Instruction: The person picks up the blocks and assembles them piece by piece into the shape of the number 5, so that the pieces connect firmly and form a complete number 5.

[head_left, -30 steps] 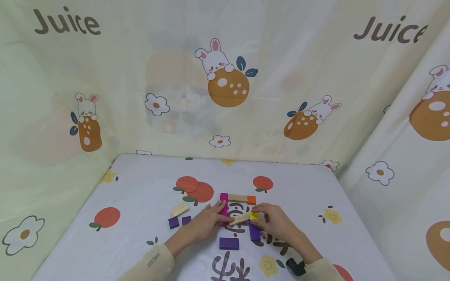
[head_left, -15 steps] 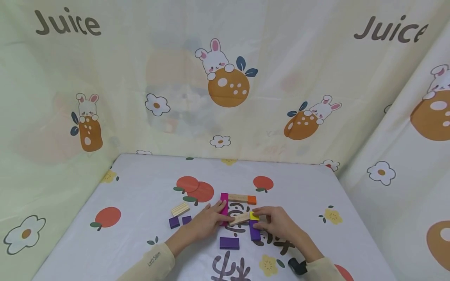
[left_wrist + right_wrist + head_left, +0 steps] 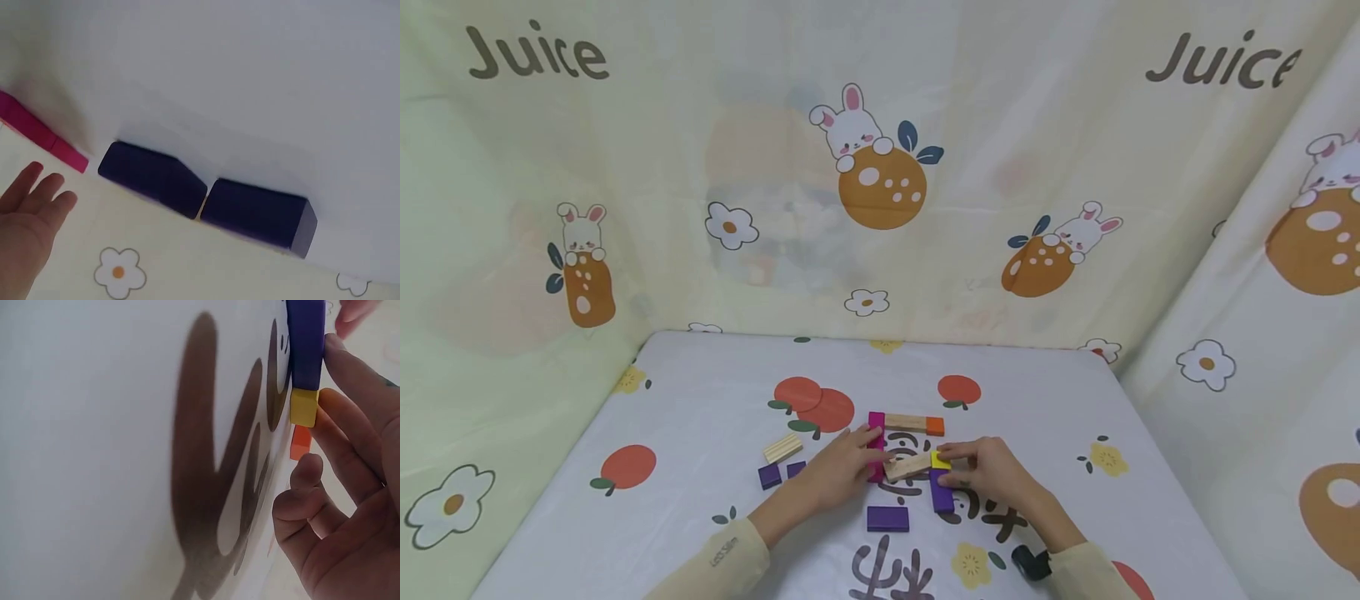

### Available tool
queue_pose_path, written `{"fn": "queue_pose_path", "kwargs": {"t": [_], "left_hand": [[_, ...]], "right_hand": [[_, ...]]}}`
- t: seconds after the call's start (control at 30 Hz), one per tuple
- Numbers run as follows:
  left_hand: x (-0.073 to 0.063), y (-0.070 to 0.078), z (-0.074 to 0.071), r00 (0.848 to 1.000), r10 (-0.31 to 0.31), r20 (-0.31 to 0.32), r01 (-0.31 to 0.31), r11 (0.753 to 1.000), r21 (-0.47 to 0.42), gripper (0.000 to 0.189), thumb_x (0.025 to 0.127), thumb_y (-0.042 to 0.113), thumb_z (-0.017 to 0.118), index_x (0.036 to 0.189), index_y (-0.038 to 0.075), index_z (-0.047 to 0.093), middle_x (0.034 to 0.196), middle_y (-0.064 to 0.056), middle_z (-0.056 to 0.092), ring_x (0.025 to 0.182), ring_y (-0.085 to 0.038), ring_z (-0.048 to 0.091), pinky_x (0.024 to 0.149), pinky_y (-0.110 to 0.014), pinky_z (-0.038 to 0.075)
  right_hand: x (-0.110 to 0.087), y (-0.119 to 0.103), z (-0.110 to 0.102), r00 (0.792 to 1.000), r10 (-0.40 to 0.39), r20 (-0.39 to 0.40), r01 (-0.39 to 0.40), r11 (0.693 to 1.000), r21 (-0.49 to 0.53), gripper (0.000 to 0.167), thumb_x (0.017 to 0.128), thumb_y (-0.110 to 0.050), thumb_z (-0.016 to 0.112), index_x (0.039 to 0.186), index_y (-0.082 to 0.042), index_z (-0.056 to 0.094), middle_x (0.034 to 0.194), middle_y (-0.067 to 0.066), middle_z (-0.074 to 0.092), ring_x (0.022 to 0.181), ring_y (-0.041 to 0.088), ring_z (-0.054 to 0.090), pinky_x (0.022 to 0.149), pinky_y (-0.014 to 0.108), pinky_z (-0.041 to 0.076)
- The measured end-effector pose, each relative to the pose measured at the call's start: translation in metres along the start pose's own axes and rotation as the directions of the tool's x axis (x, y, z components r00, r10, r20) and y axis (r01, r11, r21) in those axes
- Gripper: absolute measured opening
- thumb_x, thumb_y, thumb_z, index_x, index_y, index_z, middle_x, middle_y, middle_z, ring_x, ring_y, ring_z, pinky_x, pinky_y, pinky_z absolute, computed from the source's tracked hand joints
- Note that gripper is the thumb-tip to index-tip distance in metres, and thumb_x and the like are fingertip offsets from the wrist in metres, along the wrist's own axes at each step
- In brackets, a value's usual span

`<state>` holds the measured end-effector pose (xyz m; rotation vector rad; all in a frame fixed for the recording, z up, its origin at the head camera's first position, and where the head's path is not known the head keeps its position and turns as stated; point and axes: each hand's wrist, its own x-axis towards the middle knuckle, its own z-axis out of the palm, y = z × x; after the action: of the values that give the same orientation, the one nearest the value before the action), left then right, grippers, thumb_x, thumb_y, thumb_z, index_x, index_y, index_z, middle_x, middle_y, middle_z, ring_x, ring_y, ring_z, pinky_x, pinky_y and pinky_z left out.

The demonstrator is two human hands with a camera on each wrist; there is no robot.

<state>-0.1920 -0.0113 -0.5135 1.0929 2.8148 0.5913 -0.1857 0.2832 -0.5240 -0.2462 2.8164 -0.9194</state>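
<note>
In the head view, my left hand (image 3: pixel 842 467) rests its fingertips by the magenta block (image 3: pixel 876 446); the forefinger reaches toward the left end of a slanted plain wooden block (image 3: pixel 907 467). That block's right end meets a yellow block (image 3: pixel 940 460), with a purple block (image 3: pixel 942 492) against its near side. My right hand (image 3: pixel 996 475) touches this pair from the right. In the right wrist view, one fingertip lies on the purple block (image 3: pixel 306 344) and another finger passes behind the yellow block (image 3: pixel 304 409); the other fingers are bent.
A plain block (image 3: pixel 906 422) and orange block (image 3: pixel 935 427) extend right from the magenta block's far end. Another purple block (image 3: pixel 887 519) lies nearer. Left of the left hand are a plain wooden piece (image 3: pixel 783 449) and two purple blocks, one the left (image 3: pixel 770 476). Patterned cloth (image 3: pixel 700 400) covers the table.
My left forefinger has drawn back slightly from the plain block's end. The right hand stays at the yellow and purple blocks. The head view has shifted a little.
</note>
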Motion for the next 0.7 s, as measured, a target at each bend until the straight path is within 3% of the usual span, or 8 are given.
{"fn": "queue_pose_path", "kwargs": {"t": [0.13,0.23,0.4,0.53,0.7], "left_hand": [[-0.004,0.005,-0.004,0.997,0.052,-0.060,-0.049,0.997,0.058,0.036,0.101,0.012,0.069,0.136,0.021,0.073,0.153,-0.011,0.062,0.144,-0.031,0.057,0.120,-0.049,0.048],[-0.010,0.012,-0.004,0.994,0.084,-0.075,-0.079,0.994,0.069,0.029,0.102,0.014,0.070,0.129,0.022,0.077,0.135,-0.004,0.071,0.124,-0.020,0.065,0.109,-0.037,0.057],[-0.021,0.023,-0.002,0.998,0.051,0.025,-0.052,0.999,0.015,0.020,0.101,0.025,0.073,0.120,0.022,0.080,0.113,0.006,0.074,0.099,-0.005,0.063,0.091,-0.023,0.059],[-0.026,0.028,0.000,0.994,0.024,0.105,-0.025,1.000,0.010,0.023,0.098,0.030,0.077,0.119,0.022,0.079,0.109,0.007,0.075,0.089,0.000,0.062,0.085,-0.021,0.058],[-0.030,0.026,0.006,0.993,0.002,0.122,-0.004,1.000,0.018,0.028,0.093,0.032,0.082,0.119,0.021,0.079,0.111,0.006,0.074,0.088,0.001,0.061,0.083,-0.021,0.058]], "right_hand": [[0.000,-0.002,-0.001,0.999,0.041,-0.004,-0.041,0.999,0.010,0.037,0.078,-0.033,0.094,0.113,-0.028,0.084,0.127,-0.008,0.079,0.071,0.012,0.047,0.060,0.022,0.034],[0.000,-0.003,0.000,0.999,0.053,-0.006,-0.053,0.999,0.010,0.037,0.078,-0.033,0.094,0.113,-0.028,0.084,0.127,-0.007,0.079,0.073,0.013,0.047,0.062,0.023,0.034],[-0.002,-0.003,0.002,0.997,0.082,-0.010,-0.082,0.997,-0.001,0.037,0.077,-0.033,0.094,0.112,-0.030,0.085,0.125,-0.008,0.080,0.076,0.013,0.048,0.063,0.023,0.035],[-0.002,-0.004,0.002,0.995,0.097,-0.020,-0.097,0.995,0.000,0.037,0.076,-0.033,0.095,0.112,-0.030,0.085,0.125,-0.008,0.080,0.074,0.014,0.048,0.061,0.023,0.034],[0.000,-0.005,0.002,0.996,0.088,-0.026,-0.088,0.996,0.005,0.039,0.076,-0.031,0.095,0.114,-0.029,0.084,0.127,-0.005,0.079,0.074,0.015,0.048,0.059,0.022,0.035]]}}
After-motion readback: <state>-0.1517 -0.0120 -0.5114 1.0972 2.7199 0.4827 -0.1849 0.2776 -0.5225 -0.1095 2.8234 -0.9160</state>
